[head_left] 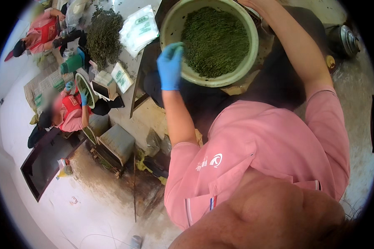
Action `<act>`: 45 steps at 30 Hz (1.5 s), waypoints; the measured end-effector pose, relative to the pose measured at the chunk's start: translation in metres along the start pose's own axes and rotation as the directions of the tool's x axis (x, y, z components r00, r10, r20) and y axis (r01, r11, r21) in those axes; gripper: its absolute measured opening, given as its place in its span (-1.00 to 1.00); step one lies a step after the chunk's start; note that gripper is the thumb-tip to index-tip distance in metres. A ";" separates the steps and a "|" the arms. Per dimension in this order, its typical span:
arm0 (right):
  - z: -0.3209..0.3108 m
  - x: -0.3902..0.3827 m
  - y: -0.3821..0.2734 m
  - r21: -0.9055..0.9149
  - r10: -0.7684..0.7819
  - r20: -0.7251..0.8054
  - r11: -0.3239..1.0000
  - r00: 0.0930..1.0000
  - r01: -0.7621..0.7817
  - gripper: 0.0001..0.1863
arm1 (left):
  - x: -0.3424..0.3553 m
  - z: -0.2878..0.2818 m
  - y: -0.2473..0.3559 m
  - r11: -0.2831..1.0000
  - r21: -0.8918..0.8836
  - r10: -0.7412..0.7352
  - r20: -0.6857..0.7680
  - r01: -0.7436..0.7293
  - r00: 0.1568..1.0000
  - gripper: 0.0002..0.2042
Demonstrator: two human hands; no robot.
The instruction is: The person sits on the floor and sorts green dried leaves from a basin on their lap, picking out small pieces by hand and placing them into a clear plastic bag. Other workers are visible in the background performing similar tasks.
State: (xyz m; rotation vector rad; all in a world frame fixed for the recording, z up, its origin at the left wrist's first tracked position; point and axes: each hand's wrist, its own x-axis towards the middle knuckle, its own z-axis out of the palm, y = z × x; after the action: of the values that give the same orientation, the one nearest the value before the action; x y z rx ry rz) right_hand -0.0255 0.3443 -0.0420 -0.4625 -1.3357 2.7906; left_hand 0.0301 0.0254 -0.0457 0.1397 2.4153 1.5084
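Note:
A large pale-green basin (175,25) sits in front of me, holding a broad layer of small dark-green dried sprigs or grains (217,43). At its left rim is my left hand (170,66) in a blue glove, with greenish fingertips drawn together over the edge. Whether a small bit is pinched there is too small to tell. My right arm reaches up along the basin's right side. Only part of my right hand (250,2) shows at the top edge of the view, near the far right rim, and its fingers are cut off.
Left of the basin, a table (134,62) carries a dark-green herb heap (104,36), printed clear bags (140,29) and a bag stack (122,77). Two people in pink work farther left; one holds a round tray (82,88). A metal canister (340,40) stands at right.

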 end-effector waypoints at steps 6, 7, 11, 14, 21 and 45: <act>-0.010 0.007 -0.007 0.029 -0.035 -0.036 0.999 0.999 0.036 -0.80 | 0.053 -0.075 0.027 0.856 0.460 0.498 -0.610 -0.238 0.616 -0.63; -0.012 0.004 -0.011 0.024 -0.036 -0.053 0.999 0.998 0.038 -0.80 | 0.059 -0.074 0.033 0.824 0.516 0.550 -0.631 -0.234 0.547 -0.60; -0.008 0.001 -0.015 0.034 -0.028 -0.046 0.999 0.999 0.030 -0.80 | 0.056 0.011 -0.006 0.856 0.451 0.327 -0.094 -0.253 0.940 -0.58; -0.004 0.004 -0.013 0.029 -0.012 -0.029 0.999 0.999 0.013 -0.80 | 0.056 0.081 -0.047 0.755 0.591 0.197 0.211 -0.286 0.957 -0.35; -0.009 0.007 -0.010 0.022 -0.019 -0.025 1.000 1.000 0.019 -0.79 | 0.021 0.129 -0.064 0.546 0.753 -0.041 0.463 -0.368 0.885 -0.09; -0.016 0.003 -0.021 0.070 -0.042 -0.043 0.997 0.998 0.045 -0.80 | 0.089 0.120 0.022 0.910 -0.415 0.020 0.044 0.000 0.999 -0.76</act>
State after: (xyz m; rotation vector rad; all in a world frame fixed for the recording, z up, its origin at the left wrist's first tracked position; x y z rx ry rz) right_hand -0.0263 0.3699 -0.0357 -0.4799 -1.2193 2.7660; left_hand -0.0206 0.1596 -0.0927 0.0942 2.0017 1.9587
